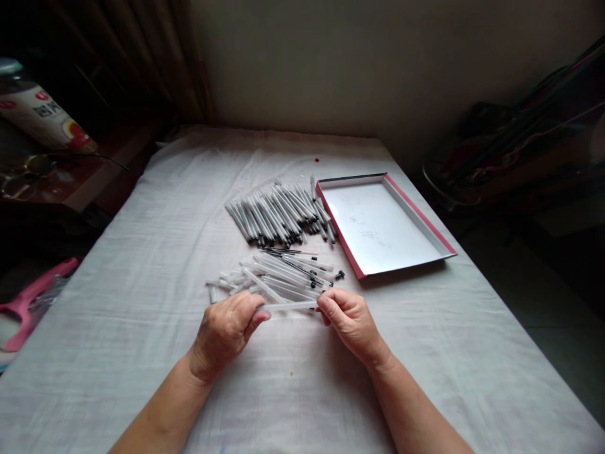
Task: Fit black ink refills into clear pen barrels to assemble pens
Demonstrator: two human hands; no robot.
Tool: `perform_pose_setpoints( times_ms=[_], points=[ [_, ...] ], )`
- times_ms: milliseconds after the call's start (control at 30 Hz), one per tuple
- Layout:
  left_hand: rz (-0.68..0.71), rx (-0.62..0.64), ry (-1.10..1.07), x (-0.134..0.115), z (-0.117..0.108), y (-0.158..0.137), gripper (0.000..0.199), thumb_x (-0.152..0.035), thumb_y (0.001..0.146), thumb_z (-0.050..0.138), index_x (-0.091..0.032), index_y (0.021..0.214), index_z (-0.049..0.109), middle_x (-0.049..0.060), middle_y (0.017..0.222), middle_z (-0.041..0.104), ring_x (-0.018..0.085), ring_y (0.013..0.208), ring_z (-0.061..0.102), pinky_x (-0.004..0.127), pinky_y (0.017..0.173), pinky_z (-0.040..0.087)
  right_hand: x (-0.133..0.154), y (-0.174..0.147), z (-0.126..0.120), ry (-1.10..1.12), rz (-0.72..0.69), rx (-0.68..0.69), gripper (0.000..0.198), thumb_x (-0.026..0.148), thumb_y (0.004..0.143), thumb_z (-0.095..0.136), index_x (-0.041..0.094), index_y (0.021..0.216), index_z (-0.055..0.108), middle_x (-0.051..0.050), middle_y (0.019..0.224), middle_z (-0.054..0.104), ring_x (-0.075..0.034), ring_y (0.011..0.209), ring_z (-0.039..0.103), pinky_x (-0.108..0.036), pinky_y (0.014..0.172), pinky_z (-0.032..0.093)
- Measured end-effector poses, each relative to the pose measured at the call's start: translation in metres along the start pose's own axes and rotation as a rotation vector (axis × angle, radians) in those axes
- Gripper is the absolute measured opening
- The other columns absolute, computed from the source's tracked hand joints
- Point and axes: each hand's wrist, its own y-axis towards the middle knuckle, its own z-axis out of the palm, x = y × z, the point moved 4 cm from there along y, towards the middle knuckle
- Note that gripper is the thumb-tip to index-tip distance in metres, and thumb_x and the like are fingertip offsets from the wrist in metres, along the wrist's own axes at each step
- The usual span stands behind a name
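A clear pen barrel lies level between my hands, just over the near edge of a loose pile of pen parts. My left hand is closed on its left end with thumb and fingers. At its right end my right hand pinches it; the fingers cover that tip. Behind it spread more clear pen barrels, with thin dark refills and small black plugs among them. Farther back is a heap of pens with black ends, mostly pointing toward me.
A shallow white box lid with pink sides stands right of the heap. A tiny red piece lies at the back of the cloth-covered table. Leftward are a pink-handled object and a labelled bottle on a side table.
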Motion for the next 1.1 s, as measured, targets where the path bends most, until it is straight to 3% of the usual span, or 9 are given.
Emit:
perform_pose_setpoints(
  times_ms=[100,200,300,367,433,533,633,833,1100],
  points=[
    [-0.026,0.052,0.01,0.003,0.0,0.002,0.03,-0.04,0.095,0.045,-0.02,0.08,0.062,0.003,0.067,0.066,0.016,0.061,0.062,0.024,0.058,0.044,0.005,-0.001,-0.001,-0.06,-0.077,0.002,0.034,0.042,0.086,0.058,0.019,0.061,0.06,0.002,0.051,0.055,-0.011,0.048,0.049,-0.023,0.049,0.04],
    [-0.136,0.119,-0.111,0.013,-0.005,0.002,0.037,-0.042,0.095,0.041,-0.02,0.069,0.058,0.001,0.059,0.06,0.014,0.054,0.057,0.023,0.053,0.041,0.008,-0.002,-0.008,-0.115,-0.163,-0.027,0.023,0.037,0.085,0.06,0.019,0.07,0.065,0.0,0.057,0.06,-0.013,0.053,0.053,-0.024,0.053,0.043],
    [-0.368,0.069,-0.323,0.028,-0.015,-0.001,0.048,-0.042,0.098,0.032,-0.02,0.057,0.045,-0.002,0.047,0.044,0.011,0.043,0.044,0.022,0.046,0.037,0.003,-0.002,-0.027,-0.089,-0.166,-0.239,0.016,0.035,0.085,0.062,0.02,0.08,0.067,0.001,0.061,0.061,-0.013,0.055,0.054,-0.024,0.054,0.044],
    [-0.466,0.008,-0.389,0.034,-0.021,-0.001,0.048,-0.044,0.098,0.032,-0.02,0.057,0.044,-0.003,0.046,0.04,0.011,0.042,0.04,0.023,0.044,0.036,-0.002,-0.001,-0.034,-0.071,-0.151,-0.37,0.016,0.035,0.086,0.062,0.02,0.083,0.067,0.001,0.06,0.06,-0.013,0.055,0.055,-0.024,0.053,0.044],
    [-0.437,-0.035,-0.357,0.032,-0.023,0.001,0.042,-0.044,0.096,0.04,-0.019,0.065,0.054,-0.002,0.052,0.05,0.012,0.048,0.048,0.023,0.049,0.04,-0.005,0.002,-0.034,-0.106,-0.159,-0.415,0.016,0.035,0.085,0.063,0.02,0.084,0.068,0.0,0.066,0.064,-0.014,0.059,0.058,-0.025,0.055,0.046],
    [-0.298,-0.195,-0.121,0.03,-0.026,0.005,0.028,-0.043,0.091,0.053,-0.019,0.082,0.063,0.005,0.078,0.067,0.018,0.076,0.063,0.029,0.074,0.049,-0.007,0.005,-0.029,-0.251,-0.201,-0.446,0.016,0.034,0.085,0.063,0.02,0.085,0.07,-0.003,0.079,0.069,-0.015,0.069,0.061,-0.026,0.062,0.049],
    [-0.26,-0.28,0.092,0.039,-0.024,0.003,0.027,-0.044,0.091,0.053,-0.019,0.087,0.064,0.011,0.105,0.068,0.026,0.103,0.061,0.041,0.096,0.044,-0.01,0.006,-0.028,-0.379,-0.216,-0.46,0.015,0.032,0.086,0.061,0.02,0.084,0.07,-0.004,0.081,0.068,-0.015,0.071,0.061,-0.026,0.062,0.049],
    [-0.371,-0.116,0.069,0.064,-0.005,-0.009,0.028,-0.044,0.093,0.047,-0.02,0.098,0.061,0.012,0.126,0.061,0.026,0.115,0.059,0.042,0.099,0.047,-0.013,0.007,-0.027,-0.536,-0.214,-0.405,0.017,0.03,0.088,0.055,0.021,0.087,0.07,-0.005,0.087,0.069,-0.019,0.081,0.064,-0.031,0.076,0.051],
    [-0.312,-0.061,-0.045,0.039,0.013,-0.003,0.032,-0.039,0.093,0.048,-0.02,0.116,0.058,0.011,0.129,0.061,0.023,0.12,0.057,0.041,0.103,0.046,-0.01,0.009,-0.025,-0.593,-0.214,-0.368,0.022,0.031,0.089,0.051,0.02,0.086,0.07,-0.006,0.087,0.069,-0.02,0.083,0.064,-0.033,0.078,0.05]
  ],
)
